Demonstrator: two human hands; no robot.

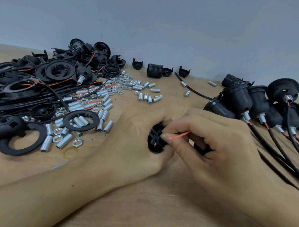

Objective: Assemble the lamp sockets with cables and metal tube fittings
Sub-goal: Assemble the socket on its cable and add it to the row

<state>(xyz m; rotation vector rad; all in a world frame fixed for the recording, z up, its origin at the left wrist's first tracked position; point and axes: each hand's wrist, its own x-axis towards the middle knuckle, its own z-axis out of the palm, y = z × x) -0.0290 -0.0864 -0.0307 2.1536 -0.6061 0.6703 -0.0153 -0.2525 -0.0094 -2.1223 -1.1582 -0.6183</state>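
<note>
My left hand (133, 144) grips a black lamp socket insert (156, 140) low over the table's middle, its terminal side turned toward me. My right hand (214, 144) pinches a thin red wire (180, 135) between thumb and forefinger, its bare end right at the insert's terminals. Black cable shows under my right palm, mostly hidden. Loose threaded metal tubes (105, 109) and hex nuts (119, 82) lie scattered left of my hands. Assembled black sockets (250, 104) with cables and tube fittings lie at the right.
A heap of black rings, caps and cables (45, 79) covers the left of the wooden table (155, 204). A threaded socket shell (154, 70) and small black caps stand by the grey wall. A yellow rubber band (70, 153) lies near my left wrist.
</note>
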